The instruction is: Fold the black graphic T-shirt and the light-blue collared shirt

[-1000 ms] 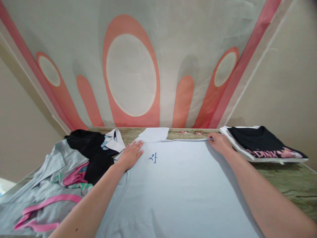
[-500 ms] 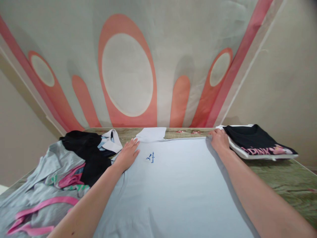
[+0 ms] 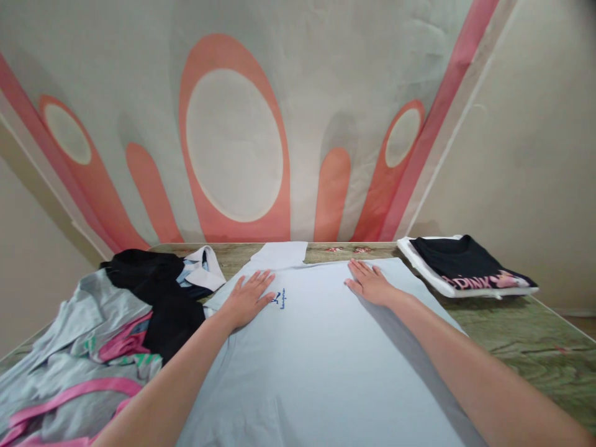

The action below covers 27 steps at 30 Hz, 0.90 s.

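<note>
A light blue-white shirt (image 3: 321,347) lies spread over the table in front of me, its white collar (image 3: 280,253) toward the far edge. Small dark blue lettering marks its chest. My left hand (image 3: 250,298) rests flat on the cloth beside that lettering, fingers apart. Farther right, my right hand (image 3: 370,280) also lies flat on the shirt near its far edge, fingers stretched out. Neither hand grips the fabric. My forearms cover parts of the shirt's sides.
Rumpled clothes lie at left: a black garment (image 3: 174,323), a grey one with pink trim (image 3: 69,366), and a white collar piece (image 3: 207,273). A folded black shirt (image 3: 465,261) sits on white cloth at right. The wood-patterned table (image 3: 526,335) meets a painted wall (image 3: 307,93).
My right hand has moved left from the shirt's far right corner onto its upper middle. My left hand has slid slightly toward me and right. The view has shifted a little.
</note>
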Tool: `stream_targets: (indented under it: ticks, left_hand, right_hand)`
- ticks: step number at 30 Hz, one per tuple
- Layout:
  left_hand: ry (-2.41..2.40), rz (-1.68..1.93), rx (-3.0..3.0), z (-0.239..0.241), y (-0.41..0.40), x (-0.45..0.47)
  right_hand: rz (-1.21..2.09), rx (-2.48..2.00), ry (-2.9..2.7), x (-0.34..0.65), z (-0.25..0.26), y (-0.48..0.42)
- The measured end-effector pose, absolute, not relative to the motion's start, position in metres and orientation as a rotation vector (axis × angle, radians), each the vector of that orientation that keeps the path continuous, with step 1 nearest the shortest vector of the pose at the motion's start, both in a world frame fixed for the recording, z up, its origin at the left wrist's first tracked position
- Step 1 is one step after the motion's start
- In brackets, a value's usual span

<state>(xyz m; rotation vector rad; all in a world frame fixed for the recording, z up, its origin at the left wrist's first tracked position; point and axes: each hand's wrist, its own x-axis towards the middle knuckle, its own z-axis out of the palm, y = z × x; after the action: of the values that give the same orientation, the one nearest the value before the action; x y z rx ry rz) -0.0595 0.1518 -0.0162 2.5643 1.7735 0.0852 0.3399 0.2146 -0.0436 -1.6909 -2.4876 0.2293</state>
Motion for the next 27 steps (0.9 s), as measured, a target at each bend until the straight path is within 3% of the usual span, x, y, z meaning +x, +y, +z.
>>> stream_targets:
  ticks: [10, 19, 24, 27]
  left_hand:
    - [1.897, 0.088, 2.532, -0.024, 0.154, -0.070]
    - [2.015, 0.046, 2.473, -0.016, 0.155, -0.070]
    - [2.042, 0.038, 2.491, 0.001, 0.127, -0.036]
    - [1.793, 0.050, 2.627, 0.004, 0.090, 0.006]
  right_hand:
    - [-0.038, -1.962, -2.312, 0.385, -0.060, 0.208]
    - [-0.053, -2.091, -2.165, 0.401, -0.044, 0.196]
    - [-0.033, -1.883, -2.307, 0.340, -0.024, 0.140]
    - [0.060, -1.501, -2.509, 0.283, -0.020, 0.079]
